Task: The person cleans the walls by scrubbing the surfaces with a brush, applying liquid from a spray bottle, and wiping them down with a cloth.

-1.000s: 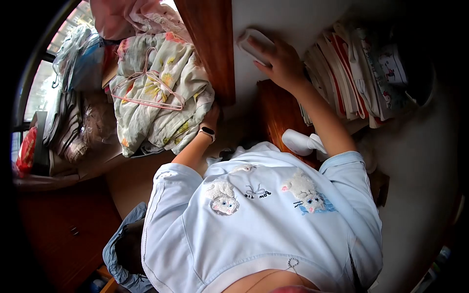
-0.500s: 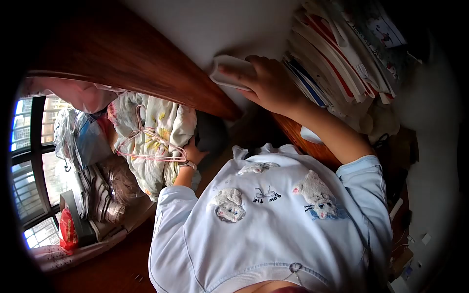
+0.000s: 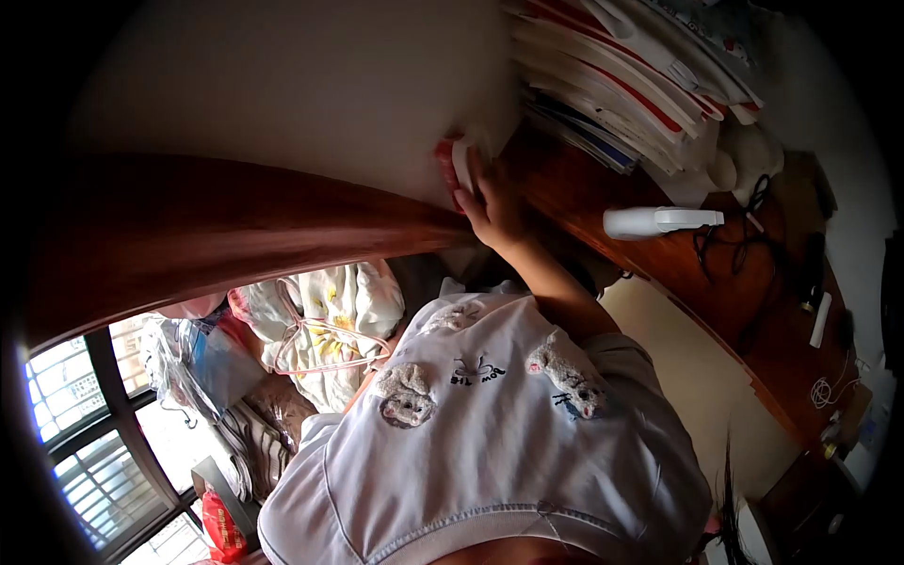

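Note:
My right hand [image 3: 494, 209] is closed around a white object with a red side [image 3: 460, 168], held against the pale wall surface [image 3: 311, 104] near the dark wooden edge [image 3: 235, 212]. What kind of object it is, I cannot make out. Only a sliver of my left forearm shows beside the floral cloth [image 3: 330, 306]; my left hand is hidden. A pink wire hanger [image 3: 325, 363] lies on that cloth.
Stacked papers and books [image 3: 612, 85] stand at the upper right. On the wooden desk [image 3: 659, 259] are a white device [image 3: 659, 222] and black cables [image 3: 744, 250]. Lower left are a barred window [image 3: 113, 471], plastic bags [image 3: 202, 363] and a red packet [image 3: 222, 527].
The view has turned, showing more desk and window. My right hand has tilted the held object so its red side shows. My left hand, earlier beside the floral cloth, has gone out of sight.

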`<state>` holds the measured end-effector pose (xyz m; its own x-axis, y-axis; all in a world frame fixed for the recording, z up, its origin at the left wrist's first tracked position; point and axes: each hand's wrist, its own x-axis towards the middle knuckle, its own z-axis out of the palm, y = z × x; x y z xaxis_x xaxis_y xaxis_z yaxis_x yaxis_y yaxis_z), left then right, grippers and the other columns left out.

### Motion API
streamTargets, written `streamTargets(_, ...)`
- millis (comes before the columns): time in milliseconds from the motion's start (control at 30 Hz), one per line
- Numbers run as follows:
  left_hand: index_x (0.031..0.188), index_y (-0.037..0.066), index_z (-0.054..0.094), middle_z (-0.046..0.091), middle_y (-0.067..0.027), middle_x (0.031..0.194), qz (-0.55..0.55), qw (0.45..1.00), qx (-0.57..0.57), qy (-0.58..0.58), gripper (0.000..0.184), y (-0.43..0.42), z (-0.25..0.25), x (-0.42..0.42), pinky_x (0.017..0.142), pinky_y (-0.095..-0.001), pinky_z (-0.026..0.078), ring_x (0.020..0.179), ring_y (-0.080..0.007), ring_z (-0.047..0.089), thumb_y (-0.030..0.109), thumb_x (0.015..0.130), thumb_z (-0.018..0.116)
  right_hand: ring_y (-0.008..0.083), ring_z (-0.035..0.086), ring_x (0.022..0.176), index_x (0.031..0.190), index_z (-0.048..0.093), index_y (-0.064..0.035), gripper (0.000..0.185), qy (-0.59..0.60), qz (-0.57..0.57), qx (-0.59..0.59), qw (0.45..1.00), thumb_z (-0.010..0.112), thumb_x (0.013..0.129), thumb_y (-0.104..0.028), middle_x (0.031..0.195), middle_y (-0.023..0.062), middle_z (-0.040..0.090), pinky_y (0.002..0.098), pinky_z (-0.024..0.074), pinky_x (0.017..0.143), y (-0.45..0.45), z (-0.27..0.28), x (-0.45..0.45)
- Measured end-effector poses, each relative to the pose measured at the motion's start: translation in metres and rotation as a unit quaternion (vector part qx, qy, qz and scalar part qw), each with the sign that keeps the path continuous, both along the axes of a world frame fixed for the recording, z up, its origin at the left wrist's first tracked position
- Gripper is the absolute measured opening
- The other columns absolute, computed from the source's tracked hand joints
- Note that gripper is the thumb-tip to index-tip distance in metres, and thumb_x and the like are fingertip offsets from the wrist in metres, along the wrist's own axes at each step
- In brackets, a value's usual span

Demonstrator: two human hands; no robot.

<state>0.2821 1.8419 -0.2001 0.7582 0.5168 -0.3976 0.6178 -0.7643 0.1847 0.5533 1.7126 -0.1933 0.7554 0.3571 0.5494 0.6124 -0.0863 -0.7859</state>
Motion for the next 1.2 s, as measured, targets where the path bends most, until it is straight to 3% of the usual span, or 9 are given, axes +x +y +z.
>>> streamTargets(133, 0.115, -0.004, 0.050, 0.060, -0.0184, 0.102, -0.187, 0.952, -0.230, 0.074, 0.049, -0.003, 0.114, 0.058, 0.083, -0.0329, 0.045, 0.095, -0.0244, 0.058, 0.021, 0.076, 0.065, 0.0342, 0.051, 0.081, 0.126, 0.047, -0.0143, 0.051, -0.002, 0.024, 0.010, 1.000, 0.062, 0.079, -0.025, 0.098, 0.0206, 0.048, 0.0410, 0.0433, 0.069, 0.007, 0.025, -0.038)
streamTargets(233, 0.108, -0.007, 0.056, 0.063, -0.0146, 0.096, -0.018, 0.811, -0.572, 0.118, 0.026, 0.017, 0.156, 0.067, 0.077, -0.0253, 0.046, 0.088, -0.0139, 0.058, 0.002, 0.084, 0.051, 0.0333, 0.050, 0.080, 0.126, 0.047, -0.0148, 0.049, 0.008, -0.023, 0.046, 0.999, 0.060, 0.079, -0.024, 0.098, 0.0201, 0.047, 0.0404, 0.0423, 0.070, 0.012, 0.039, -0.019)
streamTargets(300, 0.107, -0.009, 0.054, 0.064, -0.0129, 0.094, -0.113, 0.862, -0.491, 0.050, 0.024, 0.026, 0.165, 0.070, 0.074, -0.0243, 0.047, 0.083, -0.0135, 0.059, -0.002, 0.084, 0.049, 0.0344, 0.050, 0.080, 0.125, 0.047, -0.0156, 0.049, 0.049, -0.025, 0.027, 0.998, 0.060, 0.079, -0.024, 0.096, 0.0197, 0.047, 0.0411, 0.0423, 0.070, 0.014, 0.041, -0.011)
streamTargets(333, 0.104, -0.007, 0.054, 0.062, -0.0118, 0.096, 0.022, 0.883, -0.370, -0.289, 0.022, 0.003, 0.178, 0.076, 0.071, -0.0231, 0.047, 0.081, -0.0128, 0.059, -0.004, 0.083, 0.050, 0.0344, 0.050, 0.080, 0.125, 0.047, -0.0156, 0.049, 0.054, -0.024, 0.027, 0.998, 0.060, 0.079, -0.024, 0.096, 0.0197, 0.047, 0.0411, 0.0423, 0.070, 0.010, 0.043, -0.019)
streamTargets(400, 0.116, -0.004, 0.045, 0.059, -0.0113, 0.100, 0.005, 0.851, -0.227, -0.474, 0.035, 0.000, 0.171, 0.080, 0.073, -0.0241, 0.046, 0.083, -0.0159, 0.057, -0.004, 0.082, 0.053, 0.0351, 0.050, 0.080, 0.126, 0.046, -0.0162, 0.049, -0.048, 0.027, 0.059, 0.997, 0.060, 0.079, -0.024, 0.094, 0.0197, 0.047, 0.0419, 0.0428, 0.068, 0.010, 0.047, -0.025)
streamTargets(433, 0.117, -0.002, 0.042, 0.053, -0.0135, 0.109, -0.017, 0.725, 0.009, -0.688, 0.046, -0.016, 0.175, 0.108, 0.084, -0.0303, 0.041, 0.095, -0.0192, 0.052, 0.012, 0.079, 0.065, 0.0354, 0.050, 0.079, 0.125, 0.047, -0.0169, 0.048, -0.072, 0.017, 0.065, 0.995, 0.060, 0.080, -0.024, 0.094, 0.0202, 0.047, 0.0421, 0.0434, 0.066, 0.013, 0.049, -0.025)
streamTargets(633, 0.138, 0.012, 0.008, 0.020, -0.0189, 0.138, -0.083, 0.636, 0.077, -0.763, 0.073, -0.011, 0.159, 0.177, 0.097, -0.0454, 0.034, 0.118, -0.0315, 0.035, 0.010, 0.081, 0.053, 0.0348, 0.052, 0.076, 0.127, 0.046, -0.0172, 0.049, -0.003, 0.001, 0.095, 0.996, 0.059, 0.080, -0.023, 0.097, 0.0210, 0.046, 0.0411, 0.0441, 0.068, 0.018, 0.060, -0.032)
streamTargets(867, 0.139, 0.012, 0.008, 0.021, -0.0177, 0.140, -0.025, 0.591, -0.030, -0.806, 0.069, -0.015, 0.153, 0.179, 0.097, -0.0444, 0.037, 0.122, -0.0322, 0.034, 0.009, 0.085, 0.050, 0.0367, 0.053, 0.085, 0.125, 0.049, -0.0179, 0.050, 0.098, -0.001, 0.028, 0.995, 0.062, 0.077, -0.022, 0.105, 0.0218, 0.047, 0.0403, 0.0444, 0.073, 0.016, 0.067, -0.027)
streamTargets(1200, 0.140, 0.012, 0.013, 0.022, -0.0171, 0.140, -0.048, 0.586, -0.022, -0.809, 0.067, -0.016, 0.155, 0.183, 0.100, -0.0420, 0.035, 0.122, -0.0311, 0.035, 0.008, 0.084, 0.050, 0.0322, 0.050, 0.068, 0.127, 0.047, -0.0219, 0.053, -0.136, 0.001, 0.063, 0.989, 0.062, 0.076, -0.023, 0.089, 0.0196, 0.046, 0.0409, 0.0428, 0.060, 0.013, 0.069, -0.020)
